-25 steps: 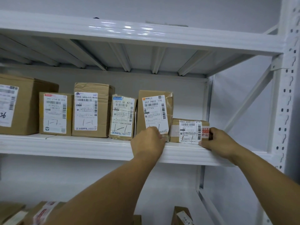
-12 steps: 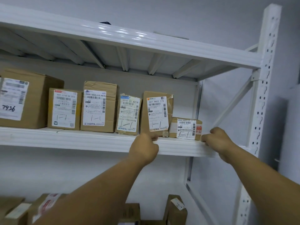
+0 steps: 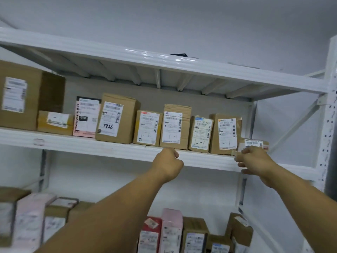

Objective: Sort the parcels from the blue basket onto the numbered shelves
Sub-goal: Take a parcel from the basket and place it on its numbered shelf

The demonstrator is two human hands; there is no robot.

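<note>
A plain pale grey wall [image 3: 164,19] fills the space above and behind a white metal rack [image 3: 310,172]. Its upper shelf [image 3: 109,52] shows a ribbed underside and bright glints of light along the front edge. On the right, a perforated post [image 3: 331,106] carries a diagonal brace [image 3: 295,125].

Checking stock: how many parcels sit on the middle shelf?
9, left to right: large box, flat yellow box, pink parcel, box marked 7936, four labelled boxes, small box by the right hand. Others may hide behind.
</note>
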